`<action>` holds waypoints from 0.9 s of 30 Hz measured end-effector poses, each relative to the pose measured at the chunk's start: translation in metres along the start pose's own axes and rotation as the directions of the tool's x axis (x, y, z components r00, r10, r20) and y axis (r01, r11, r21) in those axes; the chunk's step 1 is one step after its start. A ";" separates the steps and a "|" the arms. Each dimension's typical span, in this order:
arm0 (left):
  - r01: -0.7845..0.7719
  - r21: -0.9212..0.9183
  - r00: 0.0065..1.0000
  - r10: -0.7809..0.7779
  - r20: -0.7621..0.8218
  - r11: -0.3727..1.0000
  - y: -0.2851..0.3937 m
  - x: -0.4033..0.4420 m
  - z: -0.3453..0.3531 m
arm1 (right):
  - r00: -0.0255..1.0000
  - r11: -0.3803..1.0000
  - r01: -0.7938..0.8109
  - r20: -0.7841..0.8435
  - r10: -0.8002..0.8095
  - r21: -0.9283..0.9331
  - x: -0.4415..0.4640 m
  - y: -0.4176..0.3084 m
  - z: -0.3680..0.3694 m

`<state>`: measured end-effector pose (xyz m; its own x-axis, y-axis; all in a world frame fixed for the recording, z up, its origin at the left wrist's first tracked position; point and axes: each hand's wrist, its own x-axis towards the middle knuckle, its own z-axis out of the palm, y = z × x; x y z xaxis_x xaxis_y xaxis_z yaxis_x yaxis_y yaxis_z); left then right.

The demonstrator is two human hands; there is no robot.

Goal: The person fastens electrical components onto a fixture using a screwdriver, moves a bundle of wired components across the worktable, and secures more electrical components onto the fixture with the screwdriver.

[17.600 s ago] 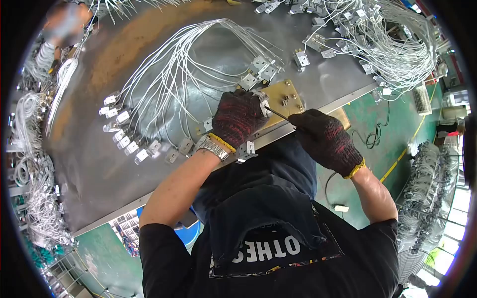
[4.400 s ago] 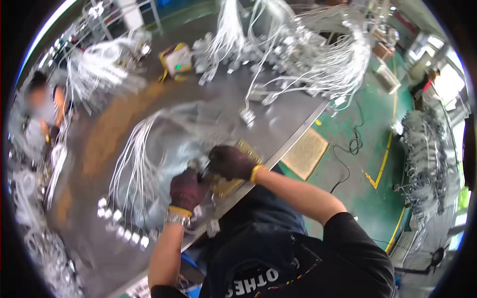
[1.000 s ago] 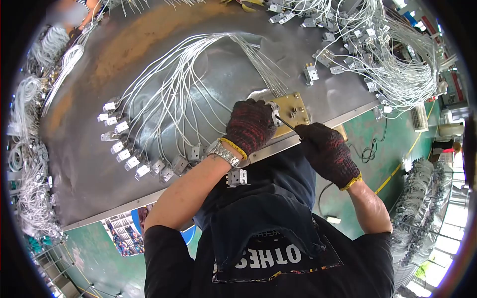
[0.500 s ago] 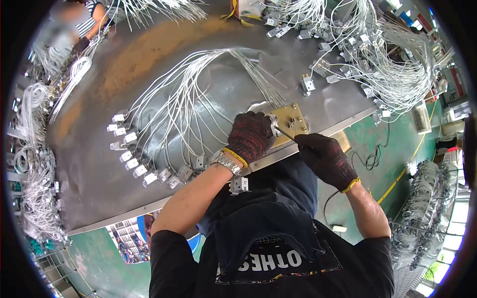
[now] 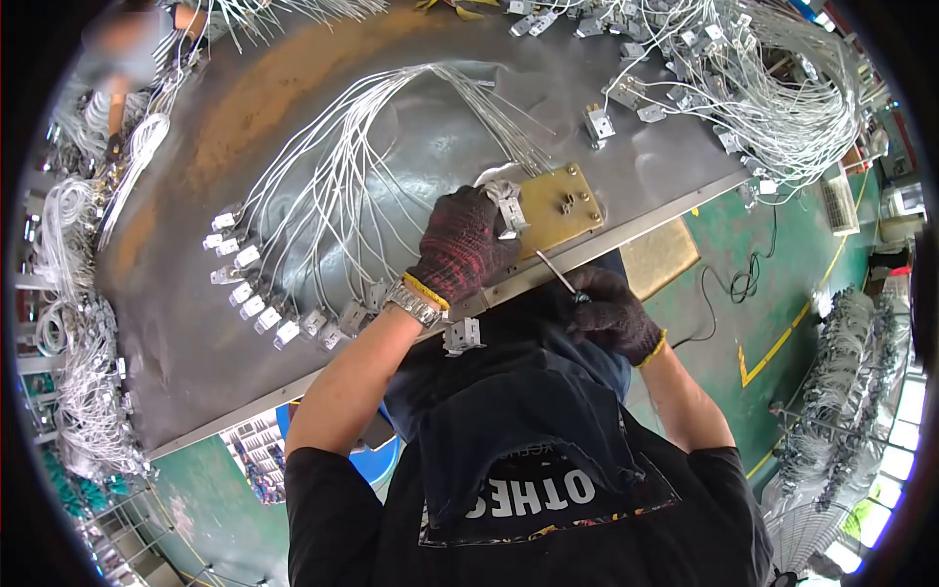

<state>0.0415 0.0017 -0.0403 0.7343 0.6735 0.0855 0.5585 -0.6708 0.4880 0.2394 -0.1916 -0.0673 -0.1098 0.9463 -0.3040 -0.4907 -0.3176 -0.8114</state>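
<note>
My left hand (image 5: 466, 247), in a dark red-and-black glove, is closed around a small silver metal bracket (image 5: 509, 209) at the left end of a brass plate (image 5: 559, 207). Gloved too, my right hand (image 5: 612, 317) grips a screwdriver (image 5: 556, 271). Its thin shaft points up and left, with the tip apart from the bracket, near the table's front edge; the fingers mostly hide the handle. Another metal bracket (image 5: 463, 336) hangs at the table edge below my left wrist. A bundle of white wires (image 5: 364, 122) arches across the table, with several bracketed ends fanned out on the left.
The metal table (image 5: 196, 338) has a raised front edge. Heaps of wired brackets (image 5: 724, 88) lie at the back right, near a single bracket (image 5: 599, 126). Coiled wires (image 5: 147, 142) line the left side. A person's hand shows at the far left. A black cable (image 5: 748, 279) lies on the floor.
My right hand has drawn the screwdriver back from the bracket, down toward my body. The bracket in my left hand now shows more fully. The whole view has shifted slightly.
</note>
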 end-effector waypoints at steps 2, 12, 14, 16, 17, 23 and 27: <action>0.000 0.062 1.000 0.002 -0.023 0.998 -0.001 -0.001 0.001 | 0.998 0.996 -0.026 0.052 0.021 0.091 0.003 0.012 0.003; 0.045 0.016 0.980 -0.047 0.192 0.999 -0.005 0.007 -0.008 | 0.994 0.972 -0.113 0.017 0.112 0.204 -0.004 0.022 0.012; -0.081 -0.080 0.996 0.083 0.027 0.994 -0.007 0.008 -0.021 | 0.998 0.973 -0.058 0.000 0.060 0.224 -0.009 0.031 0.012; -0.018 0.042 1.000 0.019 -0.017 0.999 -0.008 0.018 -0.044 | 1.000 0.965 0.014 -0.024 -0.008 0.263 -0.012 0.038 0.010; 0.040 0.116 0.997 -0.032 -0.072 0.992 -0.010 0.026 -0.056 | 0.998 0.970 -0.046 -0.023 0.053 0.240 -0.015 0.038 0.007; 0.431 0.510 0.901 -0.328 -0.283 0.744 -0.154 0.056 -0.078 | 0.998 0.989 -0.058 -0.020 0.061 0.136 -0.020 0.044 0.000; 0.599 0.357 0.795 -0.585 -0.160 0.717 -0.178 0.054 -0.100 | 0.995 0.996 0.052 -0.081 -0.058 -0.068 -0.028 0.055 -0.005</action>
<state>-0.0568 0.1885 -0.0359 0.1950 0.9776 -0.0787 0.9780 -0.1877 0.0911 0.2202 -0.2358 -0.1055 -0.0108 0.9551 -0.2960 -0.4363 -0.2708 -0.8581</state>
